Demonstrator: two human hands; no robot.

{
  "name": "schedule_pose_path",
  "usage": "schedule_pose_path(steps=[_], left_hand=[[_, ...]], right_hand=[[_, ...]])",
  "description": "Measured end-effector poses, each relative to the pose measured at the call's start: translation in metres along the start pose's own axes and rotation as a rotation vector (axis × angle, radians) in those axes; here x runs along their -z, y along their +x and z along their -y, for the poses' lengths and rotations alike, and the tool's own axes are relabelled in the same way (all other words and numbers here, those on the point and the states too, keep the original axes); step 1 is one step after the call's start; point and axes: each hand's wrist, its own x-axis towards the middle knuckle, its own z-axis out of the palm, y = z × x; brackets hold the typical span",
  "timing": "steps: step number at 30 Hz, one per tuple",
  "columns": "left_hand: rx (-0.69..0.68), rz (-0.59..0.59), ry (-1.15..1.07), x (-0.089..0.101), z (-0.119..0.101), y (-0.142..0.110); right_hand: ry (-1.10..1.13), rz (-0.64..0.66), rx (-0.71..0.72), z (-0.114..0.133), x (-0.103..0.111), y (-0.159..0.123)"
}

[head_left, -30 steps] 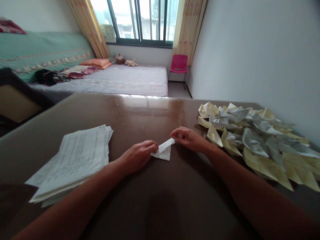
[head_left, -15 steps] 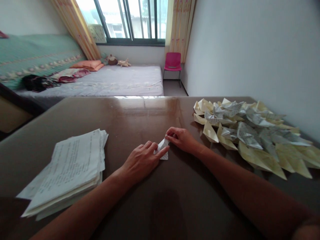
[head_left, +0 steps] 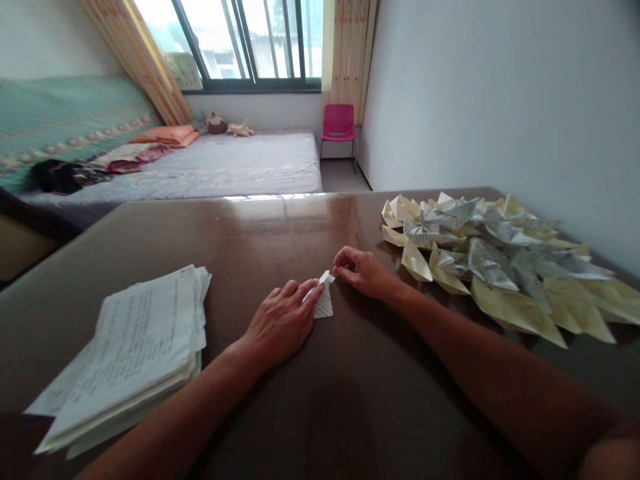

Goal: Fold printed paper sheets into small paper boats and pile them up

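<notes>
A glossy brown table (head_left: pixel 260 247) stands before a bed (head_left: pixel 250 157) and a pink chair (head_left: pixel 339 123) as a person's left hand (head_left: pixel 285 321) presses a small folded paper (head_left: pixel 324 305) flat against its surface, fingers extended. The right hand (head_left: pixel 364 272), fingers curled, sits at the paper's upper corner; whether they pinch it cannot be told. Printed sheets (head_left: pixel 140 333) lie at left, folded paper boats (head_left: pixel 495 263) at right.

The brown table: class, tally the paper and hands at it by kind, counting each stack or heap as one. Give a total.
Stack of printed sheets: 1
Heap of folded paper shapes: 1
Small folded paper under the fingers: 1
Hands, left hand and right hand: 2
Total: 5
</notes>
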Motion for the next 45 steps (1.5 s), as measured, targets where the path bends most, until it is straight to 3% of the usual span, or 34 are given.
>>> schedule_pose_path(steps=[7,11,15,18,25,37,45], left_hand=[[0.022,-0.044,0.009,-0.006,0.001,-0.001],[0.049,-0.087,0.003,-0.009,0.001,-0.004],[0.049,-0.1,-0.019,-0.01,0.001,-0.005],[0.046,-0.091,-0.015,-0.01,0.001,-0.005],[0.005,-0.088,-0.029,-0.006,0.0,-0.003],[0.022,-0.045,-0.058,-0.006,0.002,-0.003],[0.023,-0.037,-0.087,-0.006,0.005,-0.003]], right_hand=[[-0.26,0.059,-0.004,0.001,-0.003,-0.004],[-0.245,0.086,-0.029,0.003,-0.006,-0.005],[-0.213,0.014,-0.011,0.0,-0.003,-0.002],[-0.216,0.058,0.02,0.0,-0.004,-0.001],[-0.196,0.019,-0.076,0.008,-0.015,-0.005],[-0.123,0.047,0.11,-0.003,-0.012,-0.005],[-0.247,0.132,0.225,0.002,-0.007,-0.009]])
